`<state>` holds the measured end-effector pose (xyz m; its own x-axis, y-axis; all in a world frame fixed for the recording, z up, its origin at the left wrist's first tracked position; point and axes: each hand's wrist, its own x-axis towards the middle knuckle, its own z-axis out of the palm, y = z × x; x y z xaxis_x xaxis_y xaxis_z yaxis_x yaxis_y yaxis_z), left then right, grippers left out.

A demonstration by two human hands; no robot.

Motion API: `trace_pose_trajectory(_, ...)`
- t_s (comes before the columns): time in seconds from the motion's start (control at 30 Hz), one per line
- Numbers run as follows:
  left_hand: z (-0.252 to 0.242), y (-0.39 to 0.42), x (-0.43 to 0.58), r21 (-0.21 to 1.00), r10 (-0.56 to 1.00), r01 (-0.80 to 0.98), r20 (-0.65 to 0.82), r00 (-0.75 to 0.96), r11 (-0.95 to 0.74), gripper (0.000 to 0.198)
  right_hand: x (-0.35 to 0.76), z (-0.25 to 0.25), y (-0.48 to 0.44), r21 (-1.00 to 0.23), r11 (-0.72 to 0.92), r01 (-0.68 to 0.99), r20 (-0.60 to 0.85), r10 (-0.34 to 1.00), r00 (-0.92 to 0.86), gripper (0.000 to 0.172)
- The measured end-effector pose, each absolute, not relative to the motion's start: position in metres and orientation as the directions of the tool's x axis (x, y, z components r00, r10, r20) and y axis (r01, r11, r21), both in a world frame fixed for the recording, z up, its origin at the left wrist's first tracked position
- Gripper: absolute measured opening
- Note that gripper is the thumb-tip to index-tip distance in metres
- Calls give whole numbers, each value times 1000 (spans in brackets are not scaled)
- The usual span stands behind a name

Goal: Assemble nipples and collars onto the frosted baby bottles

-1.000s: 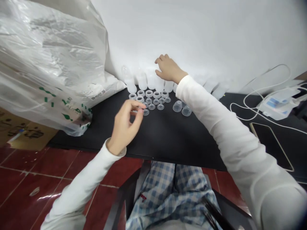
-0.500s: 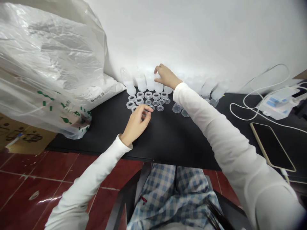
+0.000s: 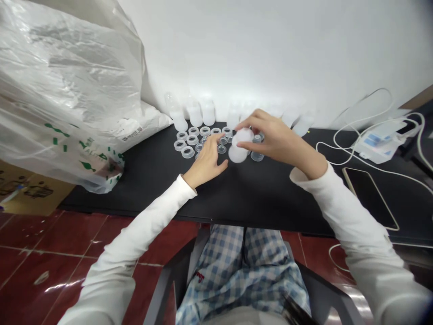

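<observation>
My right hand (image 3: 275,137) grips a frosted white baby bottle (image 3: 238,153), tilted, above the black table. My left hand (image 3: 207,163) is open beside it, fingers spread and pointing toward the bottle, apart from it. Under and behind the left fingers lie several translucent collar rings (image 3: 187,152) and small clear nipples (image 3: 222,149), partly hidden. Against the wall stands a row of similar white bottles (image 3: 208,113), the leftmost with a clear domed cap (image 3: 170,100). Clear caps (image 3: 257,156) lie partly behind my right hand.
A large white plastic bag (image 3: 77,81) and a clear bag with green print (image 3: 86,155) fill the left side, with a cardboard box (image 3: 40,192) below. At right are a phone (image 3: 370,198), white cables (image 3: 367,158) and a white box (image 3: 374,146).
My right hand has lifted a bottle out of the row and brought it nearer, leaving a gap there. The left hand has opened and shifted slightly right.
</observation>
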<state>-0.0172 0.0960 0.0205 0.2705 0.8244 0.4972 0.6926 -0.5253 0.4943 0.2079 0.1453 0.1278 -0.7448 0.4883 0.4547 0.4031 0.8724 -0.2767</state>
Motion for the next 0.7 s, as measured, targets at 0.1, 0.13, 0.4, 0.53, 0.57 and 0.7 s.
trace_pose_trajectory(0.1,15,97,-20,490,851,707,405,333,-510,59,231,113,139,-320,860,397,468,508,-723,25)
trace_pose_trajectory(0.13,13,97,-22,477,860,729,399,317,-490,53,235,110,139,-333,856,395,471,514,-716,25)
trace_pose_trajectory(0.4,3,83,-56,321,886,933,464,-3,-165,37,235,82,144,-339,857,388,447,510,-735,25)
trace_pose_trajectory(0.53,-6,71,-70,330,882,927,471,3,-179,47,233,69,142,-332,856,396,493,515,-701,26)
trace_pose_trajectory(0.57,-8,71,-71,361,887,912,463,8,-196,48,232,67,141,-327,853,406,500,521,-692,26)
trace_pose_trajectory(0.7,-15,76,-71,487,912,846,410,-5,-215,39,229,62,139,-271,846,458,518,530,-672,30)
